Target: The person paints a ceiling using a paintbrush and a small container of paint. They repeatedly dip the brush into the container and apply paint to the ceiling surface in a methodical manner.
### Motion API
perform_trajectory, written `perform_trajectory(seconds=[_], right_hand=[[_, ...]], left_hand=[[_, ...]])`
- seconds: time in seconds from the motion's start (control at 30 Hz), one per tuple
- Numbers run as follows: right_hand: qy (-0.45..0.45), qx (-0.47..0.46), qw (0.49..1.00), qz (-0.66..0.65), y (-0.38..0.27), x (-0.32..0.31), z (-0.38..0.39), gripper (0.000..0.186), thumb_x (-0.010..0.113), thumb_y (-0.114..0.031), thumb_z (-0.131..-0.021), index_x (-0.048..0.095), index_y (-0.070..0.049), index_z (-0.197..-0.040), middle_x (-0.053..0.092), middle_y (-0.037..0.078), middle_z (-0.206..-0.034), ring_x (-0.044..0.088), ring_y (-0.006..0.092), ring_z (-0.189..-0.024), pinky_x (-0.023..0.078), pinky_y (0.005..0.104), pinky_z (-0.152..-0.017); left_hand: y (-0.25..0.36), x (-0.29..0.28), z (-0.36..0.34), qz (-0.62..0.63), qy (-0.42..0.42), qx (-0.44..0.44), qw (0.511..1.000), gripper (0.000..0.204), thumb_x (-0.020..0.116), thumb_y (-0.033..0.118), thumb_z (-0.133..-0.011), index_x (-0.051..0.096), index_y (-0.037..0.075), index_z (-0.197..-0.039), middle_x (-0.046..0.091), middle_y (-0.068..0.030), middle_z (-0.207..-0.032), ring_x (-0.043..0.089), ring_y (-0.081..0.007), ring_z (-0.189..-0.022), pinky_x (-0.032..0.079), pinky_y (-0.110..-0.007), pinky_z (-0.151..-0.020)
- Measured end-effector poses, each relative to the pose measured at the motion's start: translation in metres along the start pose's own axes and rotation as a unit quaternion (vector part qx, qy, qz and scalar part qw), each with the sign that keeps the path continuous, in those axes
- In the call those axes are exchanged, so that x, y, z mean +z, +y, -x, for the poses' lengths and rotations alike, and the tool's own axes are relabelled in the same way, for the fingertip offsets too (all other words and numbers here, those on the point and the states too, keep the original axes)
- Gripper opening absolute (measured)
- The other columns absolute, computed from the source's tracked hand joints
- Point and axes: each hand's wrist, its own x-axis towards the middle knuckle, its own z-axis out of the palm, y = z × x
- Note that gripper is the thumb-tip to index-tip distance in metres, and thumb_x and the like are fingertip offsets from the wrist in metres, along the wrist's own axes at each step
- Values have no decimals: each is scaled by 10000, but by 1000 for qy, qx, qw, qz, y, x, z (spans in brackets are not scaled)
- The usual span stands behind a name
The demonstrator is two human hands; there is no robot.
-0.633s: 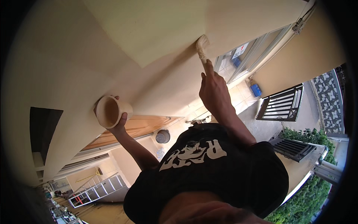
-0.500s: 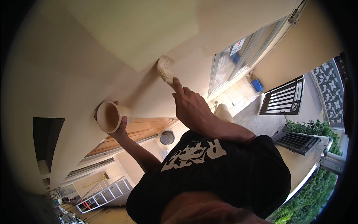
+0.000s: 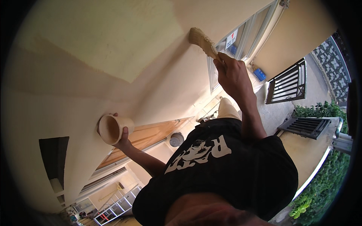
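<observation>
one cream tub [image 3: 127, 123], grasped by the left hand [image 3: 122, 139] near the wall [image 3: 162, 94], mouth facing the wearer, presumably so the brush can reach inside. one broad brush [image 3: 205, 43], handle gripped in the right hand [image 3: 235, 75], bristles apparently against the wall beside a pale yellow patch [image 3: 113, 34], likely for reach.

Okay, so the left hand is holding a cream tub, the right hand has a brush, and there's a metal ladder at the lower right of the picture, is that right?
Not quite: the head view shows the metal ladder at the lower left. The left hand holds a cream tub and the right hand has a brush.
</observation>
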Motion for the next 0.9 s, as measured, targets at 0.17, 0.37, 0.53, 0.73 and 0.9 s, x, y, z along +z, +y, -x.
perform_trajectory(seconds=[0.17,0.37,0.53,0.73,0.9], right_hand=[[21,-20,1000,-2,-3,18,-1,153,568,-94,-1009,611,42,-1063,636,293,-685,648,506,-679,514,559,-637],[-211,-100,972,-23,-42,69,51,344,576,-65,-1013,480,105,-1297,655,271,-760,656,458,-647,509,541,-602],[-244,-104,962,-65,-31,38,36,281,617,-79,-998,609,61,-1242,675,262,-752,672,438,-673,529,499,-640],[-78,15,997,-5,33,-6,-15,274,630,-174,-994,724,-3,-1186,672,237,-739,674,388,-654,521,455,-650],[4,52,998,24,23,-26,-10,218,623,-129,-988,705,23,-1121,642,259,-705,666,414,-646,500,474,-628]], left_hand=[[-5,-4,-1,0,-1,4,1000,1020,941,364,-669,388,39,-1462,610,-174,-1299,676,-369,-1141,574,-527,-1024],[-6,0,-4,4,-11,13,1000,1047,951,406,-675,366,39,-1463,608,-177,-1296,670,-375,-1143,581,-522,-1012],[-7,-1,-9,1,-20,21,1000,1058,958,432,-676,364,38,-1458,613,-181,-1296,677,-376,-1137,578,-512,-1013],[-6,-2,0,17,3,26,1000,935,916,297,-659,446,9,-1414,644,-196,-1260,689,-394,-1135,585,-534,-1034],[4,9,9,-37,4,0,999,868,907,183,-644,490,25,-1389,659,-177,-1256,703,-355,-1124,579,-498,-1021]])
